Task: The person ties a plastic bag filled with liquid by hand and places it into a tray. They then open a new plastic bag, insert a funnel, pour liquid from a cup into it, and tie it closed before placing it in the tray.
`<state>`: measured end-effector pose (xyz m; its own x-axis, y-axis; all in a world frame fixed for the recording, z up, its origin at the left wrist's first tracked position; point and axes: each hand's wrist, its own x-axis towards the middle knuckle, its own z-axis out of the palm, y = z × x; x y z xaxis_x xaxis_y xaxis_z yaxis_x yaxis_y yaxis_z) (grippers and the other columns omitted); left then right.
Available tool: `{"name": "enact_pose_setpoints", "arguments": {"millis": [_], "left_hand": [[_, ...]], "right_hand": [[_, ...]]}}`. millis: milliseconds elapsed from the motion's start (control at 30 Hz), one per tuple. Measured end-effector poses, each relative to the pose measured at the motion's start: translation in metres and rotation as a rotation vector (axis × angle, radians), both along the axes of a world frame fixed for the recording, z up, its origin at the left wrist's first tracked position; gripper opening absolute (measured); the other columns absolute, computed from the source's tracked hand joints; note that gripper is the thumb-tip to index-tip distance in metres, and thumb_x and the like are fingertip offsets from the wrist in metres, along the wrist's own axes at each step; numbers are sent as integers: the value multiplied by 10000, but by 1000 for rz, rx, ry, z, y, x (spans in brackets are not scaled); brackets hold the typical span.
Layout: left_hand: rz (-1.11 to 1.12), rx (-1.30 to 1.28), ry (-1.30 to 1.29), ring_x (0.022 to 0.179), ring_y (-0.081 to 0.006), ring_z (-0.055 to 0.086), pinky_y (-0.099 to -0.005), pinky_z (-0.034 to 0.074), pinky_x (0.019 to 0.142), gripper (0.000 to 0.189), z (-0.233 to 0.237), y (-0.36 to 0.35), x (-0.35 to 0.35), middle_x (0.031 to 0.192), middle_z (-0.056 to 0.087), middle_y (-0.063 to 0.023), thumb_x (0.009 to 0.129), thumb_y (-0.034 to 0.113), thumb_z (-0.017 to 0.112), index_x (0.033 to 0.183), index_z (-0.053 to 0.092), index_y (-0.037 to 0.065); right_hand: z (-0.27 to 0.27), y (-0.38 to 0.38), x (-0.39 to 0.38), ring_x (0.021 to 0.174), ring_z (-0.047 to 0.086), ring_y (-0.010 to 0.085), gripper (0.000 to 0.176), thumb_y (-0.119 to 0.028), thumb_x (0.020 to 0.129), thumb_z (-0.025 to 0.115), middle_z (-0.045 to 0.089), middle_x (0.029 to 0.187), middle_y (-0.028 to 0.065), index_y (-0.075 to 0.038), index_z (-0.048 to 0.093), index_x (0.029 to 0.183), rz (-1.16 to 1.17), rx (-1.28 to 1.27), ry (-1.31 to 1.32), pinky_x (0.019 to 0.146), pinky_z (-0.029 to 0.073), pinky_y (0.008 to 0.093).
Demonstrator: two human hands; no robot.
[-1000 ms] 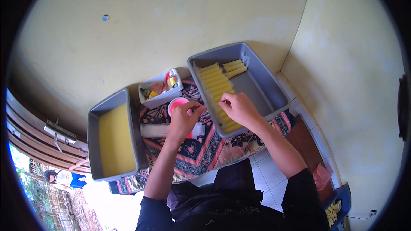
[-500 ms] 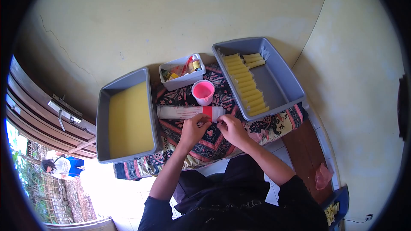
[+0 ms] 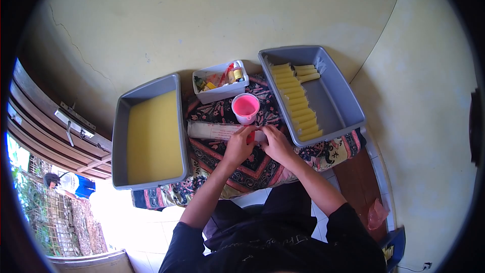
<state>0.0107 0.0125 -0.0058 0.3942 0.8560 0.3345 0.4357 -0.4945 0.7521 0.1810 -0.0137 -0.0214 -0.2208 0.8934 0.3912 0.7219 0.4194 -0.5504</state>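
A long white plastic packet (image 3: 209,131) with red print lies crosswise on the patterned cloth. My left hand (image 3: 239,146) is curled over its right part, covering much of the red band. Beside it, my right hand (image 3: 278,145) has its fingers closed at the packet's right end. Both sets of fingertips nearly meet, and they hide what is pinched between them. Just behind my hands stands a pink-lined cup (image 3: 246,109).
A grey tray (image 3: 184,144) with a pale yellow layer stands left. On the right, another grey tray (image 3: 331,116) holds rows of yellow rolls (image 3: 295,98). A white box (image 3: 222,92) of bottles is at the back. Outside the door, a person (image 3: 68,184) is visible.
Both hands have moved up onto the packet's right end and closer together; the red band is now mostly covered. The view has shifted slightly.
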Motion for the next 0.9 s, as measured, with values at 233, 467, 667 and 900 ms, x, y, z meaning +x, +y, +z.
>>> {"name": "enact_pose_setpoints", "arguments": {"millis": [233,467,667,900], "left_hand": [[7,17,40,927,-382,613,-427,501,800,458,0,4,1,1026,625,-172,658,25,721,1098,596,44],[46,203,186,1051,-308,566,-439,437,898,453,-8,6,6,1022,644,-116,645,62,723,1084,610,58],[49,228,210,1036,-308,576,-440,436,896,404,-13,6,9,1018,648,-117,674,62,686,1071,613,52],[67,241,159,952,-339,591,-436,461,847,331,-16,8,8,949,645,-142,707,46,665,1034,615,35]], "right_hand": [[3,0,3,928,572,381,416,17,736,617,548,1045,188,19,510,1138,7,-29,191,792,471,431],[-1,3,-4,875,588,386,305,12,750,589,567,961,209,30,532,1049,-66,171,11,765,483,448],[-2,6,-9,809,602,388,161,17,755,572,581,887,199,35,549,914,-53,84,88,702,494,453],[12,6,-17,816,609,376,94,18,817,567,589,896,198,32,531,903,-77,214,248,691,506,418]]}}
